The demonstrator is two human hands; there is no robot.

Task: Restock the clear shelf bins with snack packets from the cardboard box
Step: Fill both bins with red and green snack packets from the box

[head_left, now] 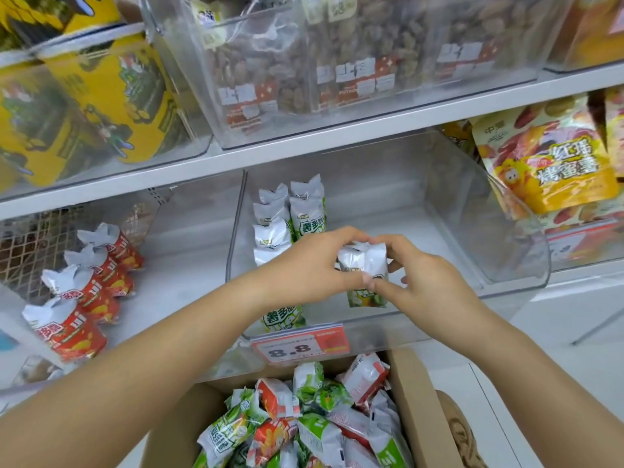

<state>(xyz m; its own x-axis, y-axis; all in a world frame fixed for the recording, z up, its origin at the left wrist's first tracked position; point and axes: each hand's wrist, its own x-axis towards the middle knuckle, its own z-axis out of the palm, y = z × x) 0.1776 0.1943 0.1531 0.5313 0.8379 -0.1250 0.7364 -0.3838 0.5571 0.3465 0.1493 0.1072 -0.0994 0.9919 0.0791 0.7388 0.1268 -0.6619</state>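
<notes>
Head view: left hand (314,265) & right hand (418,282) both pinch green packet (366,265) inside clear bin (516,265), above cardboard box (415,393) w/ more packets

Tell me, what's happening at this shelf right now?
A person is restocking snacks. Both the left hand and the right hand hold one green-and-white packet over the clear middle bin, beside a row of matching packets along its left side. The bin to the left holds red packets. Below, the open cardboard box still has many green and red packets.
</notes>
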